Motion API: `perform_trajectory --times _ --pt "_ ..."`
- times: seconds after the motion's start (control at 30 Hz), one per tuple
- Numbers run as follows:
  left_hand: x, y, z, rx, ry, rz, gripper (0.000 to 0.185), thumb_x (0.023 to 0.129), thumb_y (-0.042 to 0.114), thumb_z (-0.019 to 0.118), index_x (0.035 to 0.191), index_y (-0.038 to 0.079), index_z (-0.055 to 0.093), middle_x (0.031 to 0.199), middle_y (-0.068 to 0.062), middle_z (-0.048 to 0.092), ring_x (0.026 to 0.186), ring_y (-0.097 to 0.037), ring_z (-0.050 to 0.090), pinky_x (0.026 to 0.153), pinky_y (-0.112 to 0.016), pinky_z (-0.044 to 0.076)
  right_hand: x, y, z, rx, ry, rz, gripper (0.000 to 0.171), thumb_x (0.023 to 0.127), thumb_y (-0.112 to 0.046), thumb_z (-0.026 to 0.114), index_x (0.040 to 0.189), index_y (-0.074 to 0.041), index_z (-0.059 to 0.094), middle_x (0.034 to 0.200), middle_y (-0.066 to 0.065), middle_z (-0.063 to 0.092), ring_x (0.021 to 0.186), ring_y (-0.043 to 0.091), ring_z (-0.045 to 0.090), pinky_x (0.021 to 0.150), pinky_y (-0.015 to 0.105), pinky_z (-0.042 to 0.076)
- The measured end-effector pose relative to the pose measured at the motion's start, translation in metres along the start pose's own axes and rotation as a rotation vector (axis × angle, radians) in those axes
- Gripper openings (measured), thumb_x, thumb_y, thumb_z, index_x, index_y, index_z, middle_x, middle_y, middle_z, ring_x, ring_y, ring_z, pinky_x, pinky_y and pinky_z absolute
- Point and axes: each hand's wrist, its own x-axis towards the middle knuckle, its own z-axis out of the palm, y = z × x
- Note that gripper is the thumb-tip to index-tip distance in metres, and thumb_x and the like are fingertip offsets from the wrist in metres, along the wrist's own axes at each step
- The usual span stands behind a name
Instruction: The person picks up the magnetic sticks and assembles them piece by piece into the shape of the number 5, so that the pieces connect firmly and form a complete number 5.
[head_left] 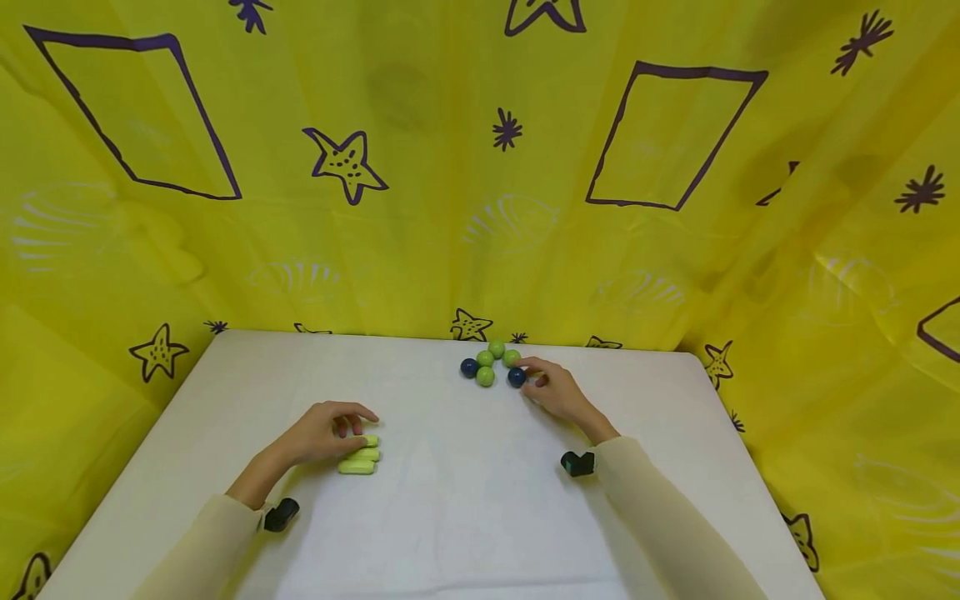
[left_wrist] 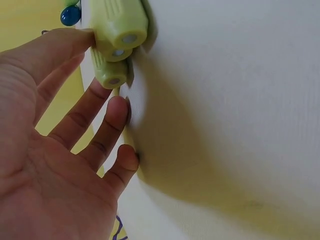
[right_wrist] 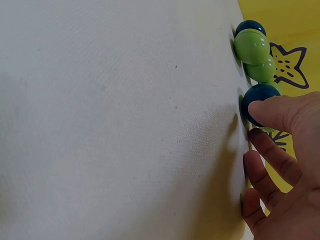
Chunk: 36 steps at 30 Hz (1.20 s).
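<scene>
In the head view my left hand point(head_left: 324, 433) is at three light green rods point(head_left: 356, 468) lying side by side on the white table. The left wrist view shows ribbed rods point(left_wrist: 124, 20) with round metal discs in their ends. My left thumb point(left_wrist: 60, 45) touches them, while the other fingers are spread loosely. Farther back, my right hand point(head_left: 557, 392) holds a dark blue ball point(head_left: 516, 377) between thumb and index finger. In the right wrist view the thumb point(right_wrist: 275, 111) presses on this glossy ball point(right_wrist: 256, 95); the index fingertip is partly hidden behind it.
Several green balls point(head_left: 485, 377) and another dark blue ball point(head_left: 468, 367) cluster left of my right hand, near the table's back edge. A yellow patterned curtain point(head_left: 420, 250) surrounds the white table point(head_left: 450, 500) at the back and sides.
</scene>
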Motion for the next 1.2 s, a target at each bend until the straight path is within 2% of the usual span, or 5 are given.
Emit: perform_trajectory --times 0.23,0.6,0.87,1.2 --pt "0.0018 0.0010 0.0008 0.009 -0.007 -0.028 0.025 0.085 0.008 0.079 0.110 0.009 0.075 0.088 0.002 0.066 0.076 -0.012 0.057 0.071 -0.026 0.049 0.0002 -0.0011 0.0024 -0.007 0.021 0.007 0.042 0.095 -0.006 0.072 0.135 -0.014 0.065 0.115 0.011 0.069 0.092 0.023 0.059 0.083 0.037 0.049" --pt "0.0054 -0.0009 0.0003 0.006 -0.040 -0.074 0.016 0.084 0.007 0.079 0.098 0.013 0.078 0.086 0.009 0.066 0.078 -0.015 0.055 0.070 -0.026 0.046 0.0009 0.0006 0.0054 -0.014 0.033 0.011 0.040 0.095 -0.010 0.073 0.134 -0.017 0.065 0.113 0.010 0.069 0.092 0.023 0.060 0.086 0.041 0.050" --pt "0.0057 0.0007 0.0007 0.007 -0.035 -0.057 0.015 0.082 0.005 0.078 0.095 0.013 0.077 0.084 0.008 0.065 0.077 -0.016 0.055 0.069 -0.026 0.044 -0.0001 0.0007 0.0053 -0.018 0.044 -0.002 0.039 0.095 -0.010 0.074 0.132 -0.016 0.065 0.112 0.010 0.069 0.093 0.023 0.060 0.086 0.039 0.050" --pt "0.0093 0.0039 0.0022 -0.020 -0.009 -0.099 0.016 0.082 0.006 0.079 0.097 0.011 0.075 0.085 0.005 0.064 0.078 -0.015 0.054 0.069 -0.026 0.046 -0.0068 -0.0029 0.0031 -0.008 0.029 -0.007 0.035 0.093 -0.012 0.076 0.126 -0.013 0.066 0.126 0.010 0.068 0.093 0.021 0.059 0.084 0.036 0.049"
